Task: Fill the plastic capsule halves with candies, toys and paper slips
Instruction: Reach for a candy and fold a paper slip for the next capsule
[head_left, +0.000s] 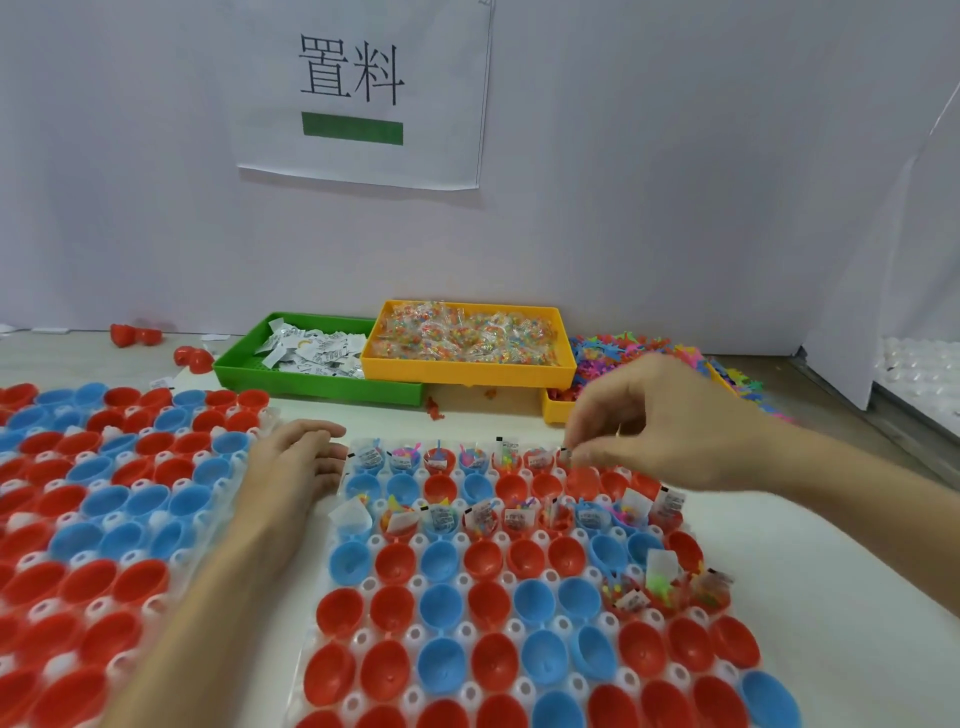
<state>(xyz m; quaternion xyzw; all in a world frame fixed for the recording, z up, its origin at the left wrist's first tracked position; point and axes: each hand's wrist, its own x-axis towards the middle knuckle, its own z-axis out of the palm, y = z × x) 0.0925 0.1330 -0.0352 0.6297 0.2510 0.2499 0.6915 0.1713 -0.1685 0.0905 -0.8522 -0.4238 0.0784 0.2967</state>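
Note:
A clear holder tray (358, 642) in front of me carries rows of red and blue capsule halves (441, 603). Its far row, its third row and a few cups at the right hold candies, small toys and paper slips. My right hand (670, 415) hovers over the right end of the far row, thumb and fingers pinched on a paper slip (567, 454) just above a red cup. My left hand (301, 462) rests flat on the table at the tray's far left corner, holding nothing.
A second tray of empty red and blue halves (104, 509) lies to the left. At the back stand a green bin of paper slips (311, 384), a yellow bin of candy packets (467, 371) and a pile of colourful plastic toys (654, 353). Loose red halves (130, 335) lie near the wall.

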